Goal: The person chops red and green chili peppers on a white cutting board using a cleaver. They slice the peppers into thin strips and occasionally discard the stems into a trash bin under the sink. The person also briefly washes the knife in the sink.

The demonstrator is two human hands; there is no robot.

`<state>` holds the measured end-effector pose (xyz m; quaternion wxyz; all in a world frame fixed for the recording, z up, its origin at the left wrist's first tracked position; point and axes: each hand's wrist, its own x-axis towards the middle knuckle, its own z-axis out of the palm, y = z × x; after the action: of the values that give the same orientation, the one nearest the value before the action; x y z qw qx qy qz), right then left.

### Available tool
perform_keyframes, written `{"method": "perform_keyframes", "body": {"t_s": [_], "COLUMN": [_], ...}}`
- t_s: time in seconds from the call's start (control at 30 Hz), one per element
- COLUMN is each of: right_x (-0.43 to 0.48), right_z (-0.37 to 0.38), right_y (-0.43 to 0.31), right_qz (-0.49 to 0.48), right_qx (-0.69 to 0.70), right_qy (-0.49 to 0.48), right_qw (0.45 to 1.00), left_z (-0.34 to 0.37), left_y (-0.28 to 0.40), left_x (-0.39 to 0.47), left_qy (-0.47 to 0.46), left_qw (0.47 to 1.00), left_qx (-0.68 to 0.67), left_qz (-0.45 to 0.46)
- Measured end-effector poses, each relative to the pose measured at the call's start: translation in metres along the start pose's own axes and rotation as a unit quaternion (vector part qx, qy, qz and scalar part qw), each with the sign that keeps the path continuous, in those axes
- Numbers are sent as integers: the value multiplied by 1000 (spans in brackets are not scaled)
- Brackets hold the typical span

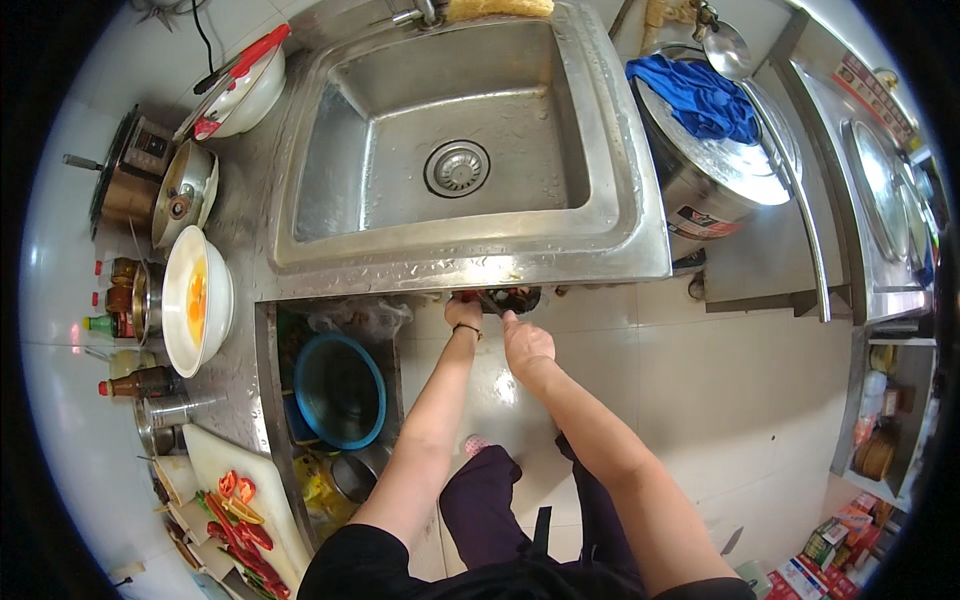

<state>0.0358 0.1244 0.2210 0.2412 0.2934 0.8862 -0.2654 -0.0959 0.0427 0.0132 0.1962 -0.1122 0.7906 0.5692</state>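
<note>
Both hands reach low, just in front of the stainless steel sink (465,266). My left hand (463,311) is at the edge of a dark container (521,300) that is partly hidden under the sink's front rim; something red shows by the fingers, but its grip is unclear. My right hand (529,343) is closed around what looks like the handle of a knife or similar tool (491,304), which points toward the left hand. What lies inside the container cannot be made out. The sink basin shows a round drain strainer (457,169) and water drops.
On the left counter stand a white bowl with egg yolks (225,300) and a white cutting board (217,450) with cut red peppers (244,525). Below is a blue-rimmed basin (384,397). A lidded metal pot (697,187) with a blue cloth (701,101) stands right of the sink.
</note>
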Motion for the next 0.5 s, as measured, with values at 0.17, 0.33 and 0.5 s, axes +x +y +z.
{"method": "perform_keyframes", "body": {"t_s": [0.17,0.33,0.5], "right_x": [-2,4,-5], "right_z": [-10,-10,-20], "right_y": [2,28,34], "right_qz": [57,64,30], "right_qx": [93,113,84], "right_qy": [-13,0,1], "right_qw": [994,992,996], "left_z": [-5,4,4], "left_y": [-24,8,32], "left_x": [16,-13,-26], "left_qy": [9,-97,-121], "left_qw": [997,988,957], "left_qx": [77,-110,-263], "left_qz": [-6,-40,8]}}
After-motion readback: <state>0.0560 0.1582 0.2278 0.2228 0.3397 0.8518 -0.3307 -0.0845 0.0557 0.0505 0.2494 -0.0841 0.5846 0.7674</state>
